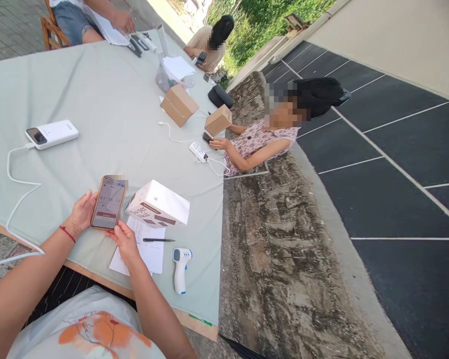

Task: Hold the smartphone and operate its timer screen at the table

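A smartphone (109, 203) in an orange-edged case shows a timer reading on its lit screen. My left hand (84, 210) grips its left side, fingers partly behind it. At the lower right corner, my right hand (124, 238) holds the same phone between thumb and fingers. Just right of the phone stands a white printed box (159, 203). Below that box lie sheets of paper (140, 254) with a black pen (159, 240) across them. A white and blue infrared thermometer (180, 269) rests to the right of the papers.
A white power bank (52, 134) with a white cable lies on the cloth-covered table (108, 104). Cardboard boxes (179, 104), a clear plastic bin (164, 77) and a dark case (220, 95) stand farther back. Several other people sit around the table; one (262, 139) holds a small dark object.
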Demonstrator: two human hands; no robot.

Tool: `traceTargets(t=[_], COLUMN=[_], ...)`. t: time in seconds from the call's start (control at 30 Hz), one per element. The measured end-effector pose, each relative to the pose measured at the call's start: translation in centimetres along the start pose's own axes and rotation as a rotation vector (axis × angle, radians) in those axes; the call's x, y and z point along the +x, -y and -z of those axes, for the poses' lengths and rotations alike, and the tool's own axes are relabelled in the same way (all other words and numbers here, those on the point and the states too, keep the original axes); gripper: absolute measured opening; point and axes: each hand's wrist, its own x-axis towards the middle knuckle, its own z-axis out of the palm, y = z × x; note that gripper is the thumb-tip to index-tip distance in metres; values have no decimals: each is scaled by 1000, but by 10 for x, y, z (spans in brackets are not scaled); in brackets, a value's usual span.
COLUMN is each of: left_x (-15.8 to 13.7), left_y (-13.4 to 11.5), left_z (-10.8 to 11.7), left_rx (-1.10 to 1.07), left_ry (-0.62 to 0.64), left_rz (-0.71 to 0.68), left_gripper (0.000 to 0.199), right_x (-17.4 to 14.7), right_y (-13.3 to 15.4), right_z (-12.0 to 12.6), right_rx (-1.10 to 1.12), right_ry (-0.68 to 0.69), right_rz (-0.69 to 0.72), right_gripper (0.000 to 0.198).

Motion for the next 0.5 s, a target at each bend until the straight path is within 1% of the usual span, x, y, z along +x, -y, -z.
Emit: traceTargets(t=[0.17, 0.27, 0.5], left_x=[1, 1, 0], left_y=[4, 4, 2], left_z=[6, 6, 1], left_rx=[-35, -44, -14], left_ry=[21, 11, -15], left_rz=[-2, 0, -2], left_gripper=[74, 74, 79], right_x=[-1, -1, 0], right_y=[2, 4, 2], right_z=[-1, -2, -2], right_rx=[-10, -18, 8], right_ry=[-14, -13, -7], right_rz=[-9, -21, -24], right_gripper=[76, 76, 76])
